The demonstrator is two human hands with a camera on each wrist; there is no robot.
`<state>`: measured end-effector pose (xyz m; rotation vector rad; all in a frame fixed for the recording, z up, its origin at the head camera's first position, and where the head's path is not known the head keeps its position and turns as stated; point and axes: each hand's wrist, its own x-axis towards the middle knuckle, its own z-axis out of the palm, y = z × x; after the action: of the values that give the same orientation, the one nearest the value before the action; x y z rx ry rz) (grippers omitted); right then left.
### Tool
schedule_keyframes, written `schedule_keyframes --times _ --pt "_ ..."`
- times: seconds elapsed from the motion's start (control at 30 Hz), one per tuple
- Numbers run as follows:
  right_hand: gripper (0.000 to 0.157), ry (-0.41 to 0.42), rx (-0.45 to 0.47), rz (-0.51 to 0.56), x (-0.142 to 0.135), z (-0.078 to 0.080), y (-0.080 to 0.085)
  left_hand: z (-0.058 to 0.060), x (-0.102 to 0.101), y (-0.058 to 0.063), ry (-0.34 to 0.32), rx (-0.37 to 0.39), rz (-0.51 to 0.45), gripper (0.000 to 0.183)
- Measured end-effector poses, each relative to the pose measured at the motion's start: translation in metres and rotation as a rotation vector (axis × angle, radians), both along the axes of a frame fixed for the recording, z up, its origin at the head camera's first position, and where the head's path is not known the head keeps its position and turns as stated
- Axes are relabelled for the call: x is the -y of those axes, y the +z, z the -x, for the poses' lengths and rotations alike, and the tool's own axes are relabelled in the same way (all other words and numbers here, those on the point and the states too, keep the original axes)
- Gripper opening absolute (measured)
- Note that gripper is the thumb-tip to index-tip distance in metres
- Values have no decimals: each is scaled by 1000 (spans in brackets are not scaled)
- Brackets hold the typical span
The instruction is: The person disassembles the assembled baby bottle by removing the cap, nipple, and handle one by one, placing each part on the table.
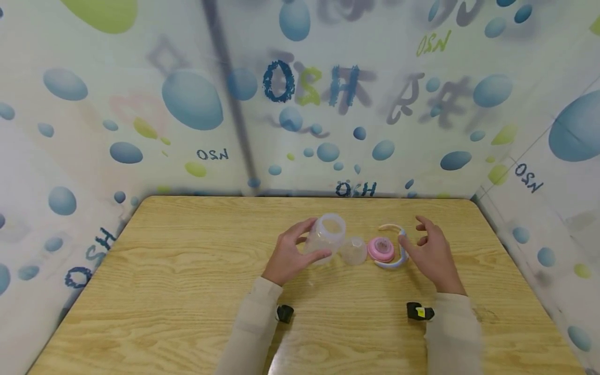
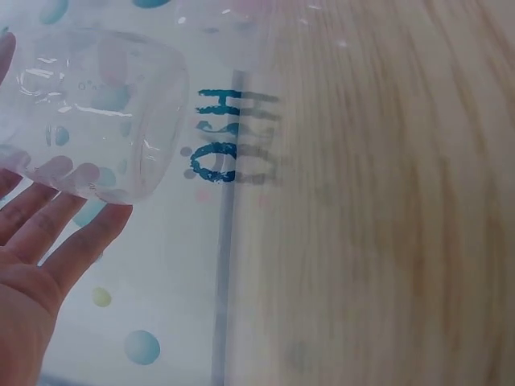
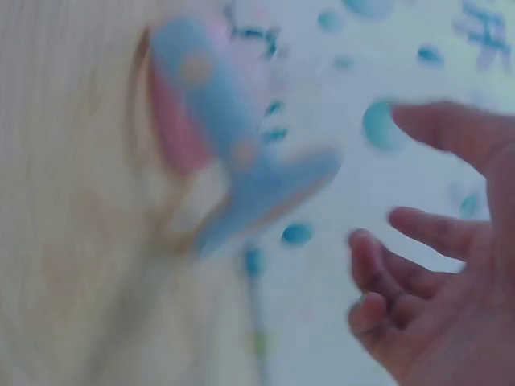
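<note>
My left hand (image 1: 291, 255) grips a clear baby bottle body (image 1: 324, 240) round its side, its uncapped mouth facing up and away. In the left wrist view the fingers (image 2: 84, 241) lie along the bottle wall. To its right stands a small translucent cap (image 1: 354, 251). Beyond that lies a pink collar ring (image 1: 381, 250) with what looks like a nipple in it, partly encircled by a pale blue two-armed handle (image 1: 402, 256). Just right of the handle is my right hand (image 1: 433, 255), fingers loosely bent and holding nothing. The right wrist view is blurred.
Everything sits on a wood-grain table (image 1: 187, 281). A patterned backdrop (image 1: 290, 156) rises directly behind the table's far edge, with more of it on both sides. Black wrist cameras (image 1: 284, 313) sit by both sleeves.
</note>
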<state>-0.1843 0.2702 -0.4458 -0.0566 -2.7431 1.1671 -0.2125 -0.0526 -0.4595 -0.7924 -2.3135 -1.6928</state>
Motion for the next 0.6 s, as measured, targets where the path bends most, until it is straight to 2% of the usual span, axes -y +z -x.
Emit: schedule_keyframes --times 0.13,0.27,0.33,0.47,0.6 --pt "57 -15 -239 111 30 2 8 1 -1 -1 -2 24 -10 68" --pt "40 50 -375 285 60 6 10 1 -2 -1 1 23 -8 67" --pt "38 110 -373 353 73 7 9 1 -2 -2 1 22 -7 66" --pt "45 259 -305 399 93 7 6 1 -2 -2 1 29 -12 65" --pt "50 326 -249 392 105 5 2 1 -4 -2 1 45 -5 64"
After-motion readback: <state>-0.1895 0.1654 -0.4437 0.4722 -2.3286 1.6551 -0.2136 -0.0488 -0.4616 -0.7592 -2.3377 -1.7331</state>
